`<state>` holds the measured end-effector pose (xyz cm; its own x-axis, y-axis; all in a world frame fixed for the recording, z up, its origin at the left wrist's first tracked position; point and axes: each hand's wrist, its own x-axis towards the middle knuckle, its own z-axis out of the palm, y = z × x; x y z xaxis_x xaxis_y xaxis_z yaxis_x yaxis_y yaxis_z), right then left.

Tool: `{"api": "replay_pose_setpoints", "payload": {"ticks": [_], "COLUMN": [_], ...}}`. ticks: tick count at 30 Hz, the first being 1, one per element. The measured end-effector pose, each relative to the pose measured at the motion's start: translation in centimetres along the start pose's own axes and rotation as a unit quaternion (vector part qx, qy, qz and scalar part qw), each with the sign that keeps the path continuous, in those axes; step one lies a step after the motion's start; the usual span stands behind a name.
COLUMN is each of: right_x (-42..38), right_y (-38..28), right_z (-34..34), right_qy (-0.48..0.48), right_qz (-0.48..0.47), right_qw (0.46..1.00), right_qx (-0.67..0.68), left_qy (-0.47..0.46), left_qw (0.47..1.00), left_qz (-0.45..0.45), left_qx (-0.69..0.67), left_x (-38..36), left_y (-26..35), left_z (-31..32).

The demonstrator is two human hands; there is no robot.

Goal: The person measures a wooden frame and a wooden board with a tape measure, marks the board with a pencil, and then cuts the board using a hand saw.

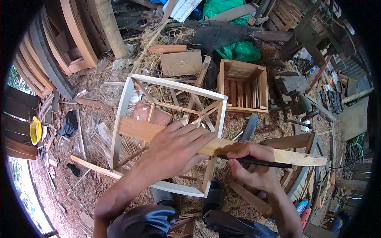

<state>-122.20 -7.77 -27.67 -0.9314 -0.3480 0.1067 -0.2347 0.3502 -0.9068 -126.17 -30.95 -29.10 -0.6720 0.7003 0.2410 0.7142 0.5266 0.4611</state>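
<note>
A wooden board (137, 129) lies across a pale open wooden frame (119, 99) in front of my legs. My left hand (174, 148) bears down on the board, fingers wrapped over it and thumb along the near edge. To the right, my right hand (256, 164) grips a long dark pencil-like tool (274, 163); its tip meets the board's near edge beside my left thumb. Under my right fingers a lighter length of wood (305, 158) continues rightward; whether it is one piece with the board is hidden by my hand.
Beyond the frame stands a slatted wooden crate (243, 107). A metal machine (295, 95) with a crank is at the right. Curved timber pieces (81, 35) lean at the upper left. A yellow hard hat (35, 131) is at the left. Shavings and offcuts cover the ground.
</note>
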Motion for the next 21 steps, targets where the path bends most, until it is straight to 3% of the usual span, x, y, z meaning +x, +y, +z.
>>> {"api": "replay_pose_setpoints", "payload": {"ticks": [2,3,4,6,12,21], "right_x": [-0.3,-0.4,-0.8,-2.2,-5.0,-5.0], "right_y": [0.3,0.3,0.5,1.0,1.9,2.0], "right_z": [0.5,1.0,1.4,2.4,7.1,7.3], "right_qy": [0.061,0.091,0.094,0.061,0.214,0.262], "right_qz": [-0.051,-0.129,-0.123,-0.27,-0.242,-0.243], "right_qw": [0.997,0.986,0.987,0.936,0.919,0.892], "right_qx": [0.007,-0.052,-0.048,-0.219,-0.228,-0.277], "left_qy": [-0.002,0.003,0.007,0.004,0.059,0.088], "left_qw": [1.0,1.0,1.0,1.0,0.998,0.993], "left_qz": [0.005,0.005,0.003,0.002,0.026,0.078], "left_qx": [0.002,0.004,0.004,0.004,0.029,0.014], "left_x": [0.0,0.2,0.2,-0.1,-0.5,-1.1], "left_y": [-0.1,-0.1,0.0,-0.3,-0.2,-0.6], "left_z": [-0.1,-0.1,0.0,0.6,1.2,1.7]}}
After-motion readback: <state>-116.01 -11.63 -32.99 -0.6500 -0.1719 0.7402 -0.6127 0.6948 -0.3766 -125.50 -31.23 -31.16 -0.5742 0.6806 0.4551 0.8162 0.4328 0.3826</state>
